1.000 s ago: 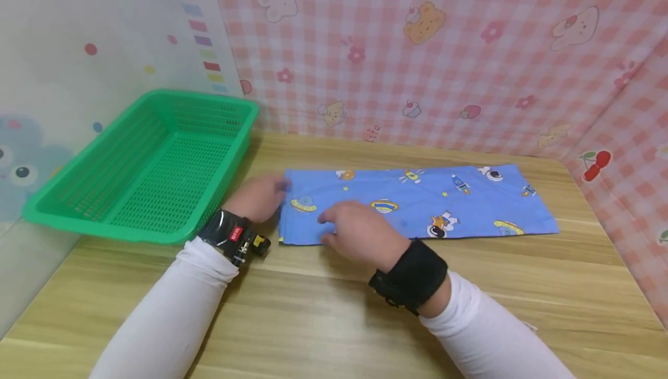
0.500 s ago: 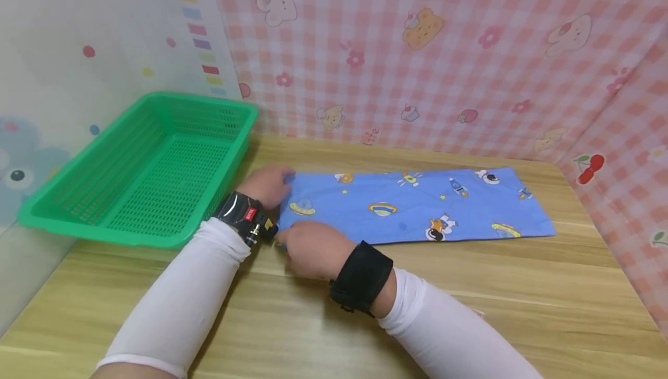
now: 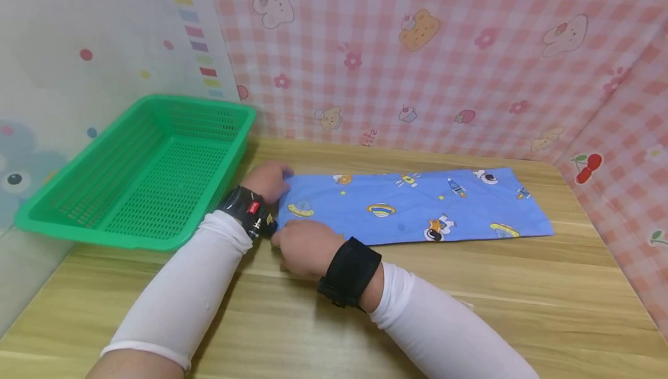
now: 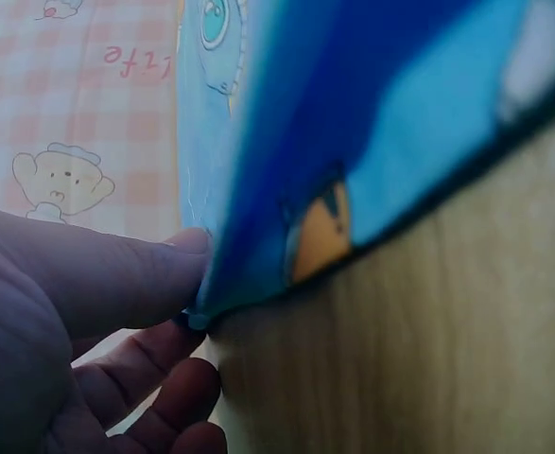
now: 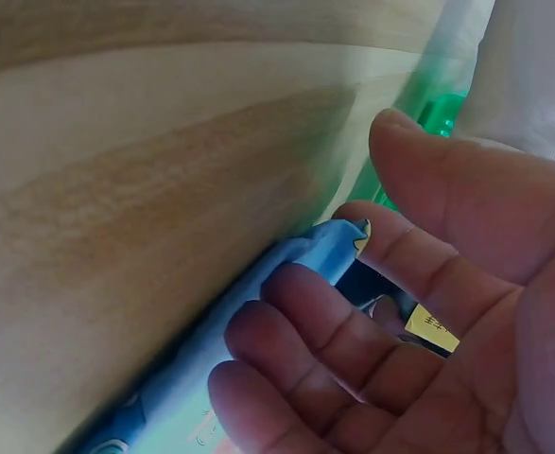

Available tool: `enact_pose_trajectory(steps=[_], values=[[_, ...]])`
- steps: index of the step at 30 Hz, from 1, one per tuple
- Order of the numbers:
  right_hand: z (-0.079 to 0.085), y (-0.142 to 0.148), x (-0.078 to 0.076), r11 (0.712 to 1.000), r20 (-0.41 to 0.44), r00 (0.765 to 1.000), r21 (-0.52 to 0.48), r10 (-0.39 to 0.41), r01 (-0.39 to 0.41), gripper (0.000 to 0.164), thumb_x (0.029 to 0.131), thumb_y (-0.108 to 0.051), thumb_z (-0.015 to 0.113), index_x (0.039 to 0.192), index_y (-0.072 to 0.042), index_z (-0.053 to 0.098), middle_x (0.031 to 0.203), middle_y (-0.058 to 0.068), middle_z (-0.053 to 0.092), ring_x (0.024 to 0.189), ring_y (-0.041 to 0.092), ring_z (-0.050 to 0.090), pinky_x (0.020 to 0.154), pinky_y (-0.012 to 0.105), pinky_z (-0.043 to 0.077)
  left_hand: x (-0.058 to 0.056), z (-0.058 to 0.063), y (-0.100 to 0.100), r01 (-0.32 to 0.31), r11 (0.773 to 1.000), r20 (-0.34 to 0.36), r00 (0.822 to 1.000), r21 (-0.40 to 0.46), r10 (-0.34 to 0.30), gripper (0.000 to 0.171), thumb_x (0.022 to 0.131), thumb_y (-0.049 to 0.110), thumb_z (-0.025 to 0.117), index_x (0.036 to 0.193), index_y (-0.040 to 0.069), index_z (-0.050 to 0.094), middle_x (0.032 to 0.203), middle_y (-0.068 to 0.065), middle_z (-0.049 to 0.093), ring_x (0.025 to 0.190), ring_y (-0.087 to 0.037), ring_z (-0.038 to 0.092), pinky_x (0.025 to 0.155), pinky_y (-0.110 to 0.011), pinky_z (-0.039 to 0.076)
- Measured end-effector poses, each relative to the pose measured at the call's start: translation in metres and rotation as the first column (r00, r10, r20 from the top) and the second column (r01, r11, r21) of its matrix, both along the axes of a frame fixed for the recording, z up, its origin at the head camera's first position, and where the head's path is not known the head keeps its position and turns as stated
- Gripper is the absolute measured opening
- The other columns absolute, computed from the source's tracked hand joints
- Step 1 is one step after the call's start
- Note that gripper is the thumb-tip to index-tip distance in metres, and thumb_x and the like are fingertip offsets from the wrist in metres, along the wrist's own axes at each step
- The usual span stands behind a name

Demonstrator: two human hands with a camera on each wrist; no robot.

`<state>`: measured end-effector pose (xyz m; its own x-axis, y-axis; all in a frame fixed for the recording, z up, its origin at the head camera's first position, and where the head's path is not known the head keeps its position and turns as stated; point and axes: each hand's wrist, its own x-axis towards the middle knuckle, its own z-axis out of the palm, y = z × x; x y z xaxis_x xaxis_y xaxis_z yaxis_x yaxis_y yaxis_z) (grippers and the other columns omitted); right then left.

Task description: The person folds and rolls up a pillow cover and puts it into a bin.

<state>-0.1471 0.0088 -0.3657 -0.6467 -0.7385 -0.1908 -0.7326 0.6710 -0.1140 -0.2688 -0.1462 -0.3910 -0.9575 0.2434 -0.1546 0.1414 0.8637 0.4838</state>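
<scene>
Blue cloth, left grip tight on far corner, loose right grip, earlier farther right, by near corner.

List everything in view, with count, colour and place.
cloth: 1, blue with space prints, on the table, right of the basket
basket: 1, green, on the table's left side
table: 1, light wood-coloured, beneath both
checked wall covering: 2 sides, pink and white, behind and right
dotted wall covering: 1 side, mostly white, left
wristbands: 2, black, one per wrist
sleeves: 2, white, on the forearms
left hand: 1, bare, pinching the cloth's far left corner
right hand: 1, bare, at its near left corner
</scene>
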Motion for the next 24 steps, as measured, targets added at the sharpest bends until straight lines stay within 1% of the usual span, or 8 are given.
enact_pose_trajectory(steps=[6, 11, 15, 19, 24], values=[[-0.0031, -0.0009, -0.0014, 1.000, 0.017, 1.000, -0.006, -0.026, 0.026, 0.016, 0.098, -0.031, 0.073, 0.107, -0.018, 0.072, 0.100, -0.002, 0.070, 0.093, 0.013, 0.066, 0.079, 0.030, 0.058, -0.0019, -0.0010, -0.0005, -0.007, 1.000, -0.003, 1.000, 0.017, 0.007, 0.045, 0.097, 0.012, 0.066, 0.140, 0.001, 0.062, 0.141, -0.022, 0.065, 0.131, -0.040, 0.061, 0.115, -0.055, 0.045], [-0.0057, -0.0003, -0.0026, 0.998, 0.019, 0.999, -0.028, -0.051, 0.052, 0.015, 0.099, -0.031, 0.072, 0.101, -0.017, 0.070, 0.094, -0.002, 0.071, 0.088, 0.013, 0.068, 0.078, 0.031, 0.058, -0.0046, -0.0021, -0.0019, -0.007, 1.000, -0.013, 1.000, 0.010, 0.007, 0.043, 0.097, 0.013, 0.066, 0.138, 0.000, 0.063, 0.134, -0.023, 0.068, 0.124, -0.039, 0.064, 0.111, -0.054, 0.048], [-0.0060, 0.0017, -0.0034, 0.995, 0.032, 0.997, -0.067, -0.069, 0.071, 0.014, 0.101, -0.029, 0.068, 0.096, -0.016, 0.069, 0.087, -0.003, 0.069, 0.081, 0.013, 0.066, 0.074, 0.032, 0.058, -0.0061, -0.0022, -0.0019, -0.010, 1.000, -0.016, 1.000, 0.017, 0.010, 0.041, 0.096, 0.013, 0.067, 0.136, 0.000, 0.064, 0.127, -0.023, 0.070, 0.119, -0.038, 0.065, 0.107, -0.053, 0.049], [-0.0053, 0.0029, -0.0038, 0.992, 0.041, 0.995, -0.083, -0.088, 0.091, 0.016, 0.101, -0.029, 0.067, 0.092, -0.017, 0.068, 0.082, -0.004, 0.068, 0.077, 0.012, 0.064, 0.072, 0.033, 0.058, -0.0070, -0.0031, -0.0027, -0.022, 0.998, -0.008, 1.000, 0.056, 0.022, 0.040, 0.095, 0.013, 0.068, 0.134, 0.000, 0.064, 0.127, -0.023, 0.069, 0.119, -0.038, 0.065, 0.107, -0.053, 0.050], [-0.0051, 0.0037, -0.0038, 0.986, 0.059, 0.988, -0.076, -0.145, 0.149, 0.017, 0.100, -0.031, 0.069, 0.090, -0.017, 0.069, 0.082, -0.003, 0.070, 0.076, 0.012, 0.065, 0.072, 0.034, 0.058, -0.0079, -0.0034, -0.0055, -0.028, 0.995, 0.023, 0.999, 0.098, 0.026, 0.042, 0.097, 0.016, 0.069, 0.135, 0.001, 0.062, 0.130, -0.023, 0.068, 0.123, -0.039, 0.064, 0.108, -0.054, 0.049]])
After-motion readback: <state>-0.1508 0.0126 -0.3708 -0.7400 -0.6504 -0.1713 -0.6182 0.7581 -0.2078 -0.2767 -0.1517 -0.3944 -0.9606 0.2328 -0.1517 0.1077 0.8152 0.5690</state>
